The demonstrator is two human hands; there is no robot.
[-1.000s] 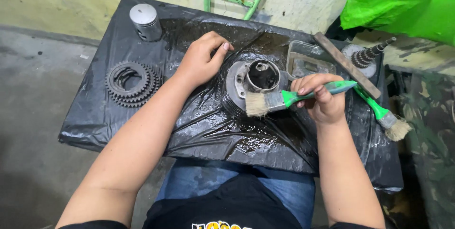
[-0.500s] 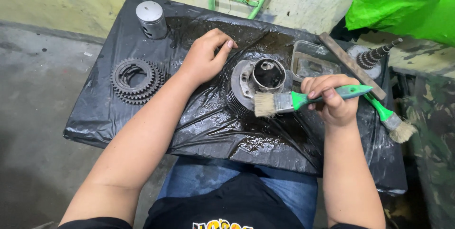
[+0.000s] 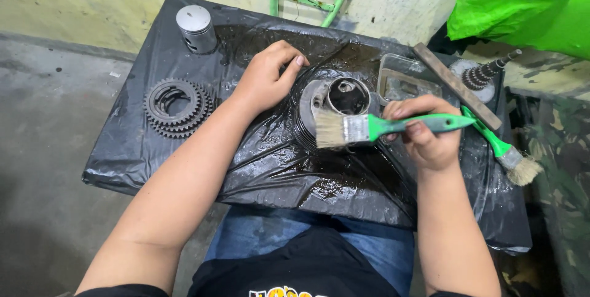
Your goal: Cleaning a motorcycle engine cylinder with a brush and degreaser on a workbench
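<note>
A round metal engine cylinder (image 3: 342, 97) with cooling fins lies in the middle of a wet black plastic sheet (image 3: 276, 168). My right hand (image 3: 424, 134) grips the green handle of a flat paintbrush (image 3: 369, 128); its pale bristles rest at the cylinder's near rim. My left hand (image 3: 267, 76) lies on the sheet just left of the cylinder, fingers curled and touching its edge, holding nothing.
A stack of dark gears (image 3: 177, 106) sits at the left and a silver piston (image 3: 196, 27) at the back left. A metal tray (image 3: 405, 82), a flat file (image 3: 455, 85), a threaded shaft (image 3: 482, 76) and a second green brush (image 3: 504, 149) lie at the right.
The view has shifted slightly. My right hand with the brush has moved a little along the cylinder's near rim. My left hand has stayed beside the cylinder.
</note>
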